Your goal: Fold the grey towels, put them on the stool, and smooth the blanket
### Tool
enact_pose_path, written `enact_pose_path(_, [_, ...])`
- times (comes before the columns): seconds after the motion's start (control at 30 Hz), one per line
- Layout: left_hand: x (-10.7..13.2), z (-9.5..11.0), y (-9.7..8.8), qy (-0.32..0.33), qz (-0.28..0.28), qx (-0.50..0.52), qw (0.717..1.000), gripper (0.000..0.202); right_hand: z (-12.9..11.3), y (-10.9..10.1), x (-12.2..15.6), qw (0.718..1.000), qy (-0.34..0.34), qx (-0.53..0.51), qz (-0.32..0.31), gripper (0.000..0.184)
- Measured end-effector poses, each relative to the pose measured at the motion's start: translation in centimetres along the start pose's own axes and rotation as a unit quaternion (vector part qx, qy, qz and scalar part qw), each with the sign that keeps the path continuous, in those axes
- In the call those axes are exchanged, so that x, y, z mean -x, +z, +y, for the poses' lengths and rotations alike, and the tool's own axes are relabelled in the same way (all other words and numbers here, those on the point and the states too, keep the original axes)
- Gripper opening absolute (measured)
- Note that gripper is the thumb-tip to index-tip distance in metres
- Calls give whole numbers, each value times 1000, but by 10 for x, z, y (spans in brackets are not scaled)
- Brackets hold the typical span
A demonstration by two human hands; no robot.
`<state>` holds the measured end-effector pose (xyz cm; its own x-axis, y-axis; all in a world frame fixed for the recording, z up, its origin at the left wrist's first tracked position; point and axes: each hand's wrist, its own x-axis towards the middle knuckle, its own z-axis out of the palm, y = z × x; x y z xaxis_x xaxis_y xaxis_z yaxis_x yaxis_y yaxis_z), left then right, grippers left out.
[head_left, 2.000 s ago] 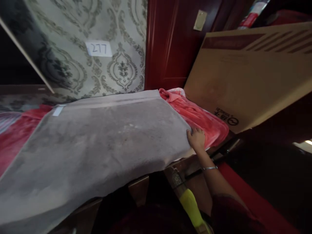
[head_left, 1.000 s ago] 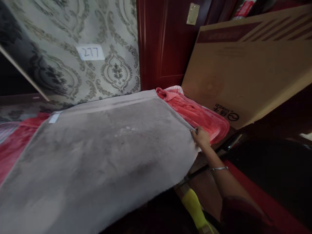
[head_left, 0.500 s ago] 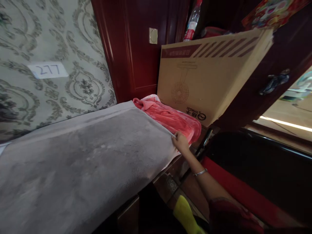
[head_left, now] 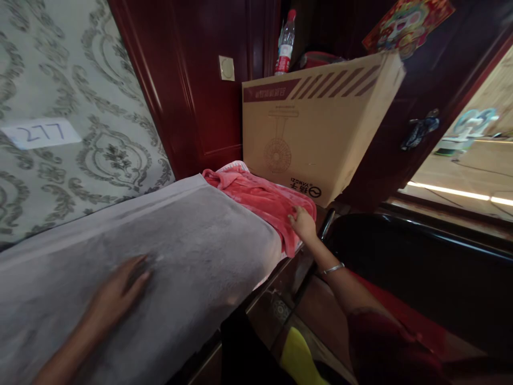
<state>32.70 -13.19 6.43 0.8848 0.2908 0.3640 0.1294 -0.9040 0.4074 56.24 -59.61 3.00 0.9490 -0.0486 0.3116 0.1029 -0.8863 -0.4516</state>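
Note:
A grey fleecy sheet [head_left: 192, 251] covers the long, low surface before me. At its far end lies a crumpled pink-red plush cloth [head_left: 260, 198], with one corner hanging beside the sheet's edge. My right hand [head_left: 303, 224] is over the near right side of the plush cloth, fingers slightly bent and apart, with nothing visible gripped; whether they touch it is unclear. My left hand [head_left: 116, 294] hovers over or rests on the middle of the grey sheet, thumb and fingers apart.
Behind the plush cloth stands a large cardboard box [head_left: 304, 133], with a plastic bottle [head_left: 285, 45] behind its top edge. A black glossy piece of furniture [head_left: 420, 267] is at right. Patterned wall [head_left: 116, 155] borders the sheet's left. Something yellow [head_left: 298, 358] shows below.
My right hand has let go of the grey sheet's corner and moved onto the pink-red cloth. My left hand has come into view over the sheet. The view has shifted right.

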Motion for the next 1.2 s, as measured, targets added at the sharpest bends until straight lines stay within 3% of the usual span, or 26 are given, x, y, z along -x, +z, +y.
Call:
enact_pose_path(0.07, [-35, 15, 32, 43, -30, 4, 999, 57, 9, -6, -22, 999, 26, 20, -16, 48])
enact_pose_path(0.17, [-76, 49, 78, 107, -80, -41, 990, 64, 11, -5, -53, 996, 59, 43, -44, 46])
enact_pose_path(0.23, [-86, 70, 101, 139, -112, -93, 980, 63, 10, 0, -69, 994, 77, 52, -58, 40])
enact_pose_path(0.33, [-82, 87, 121, 161, -135, -159, 965, 58, 7, 7, -88, 989, 104, 65, -81, 30])
enact_pose_path(0.4, [-75, 88, 127, 168, -136, -171, 961, 57, 9, 9, -101, 986, 127, 76, -83, 26])
enact_pose_path(0.53, [-72, 83, 127, 175, -133, -161, 962, 57, 19, 8, -122, 980, 165, 108, -35, 40])
enact_pose_path(0.7, [-73, 81, 126, 178, -138, -156, 962, 58, 31, 24, -124, 979, 105, 170, -37, 38])
enact_pose_path(0.83, [-72, 78, 129, 189, -126, -147, 963, 58, 26, 30, -123, 976, 77, 197, -44, 40])
enact_pose_path(1.0, [-68, 69, 137, 201, -89, -121, 968, 56, -23, 35, -142, 989, 7, 142, -41, 41])
enact_pose_path(1.2, [-61, 65, 138, 206, -72, -110, 970, 53, -99, 76, -201, 993, -19, 76, -92, 44])
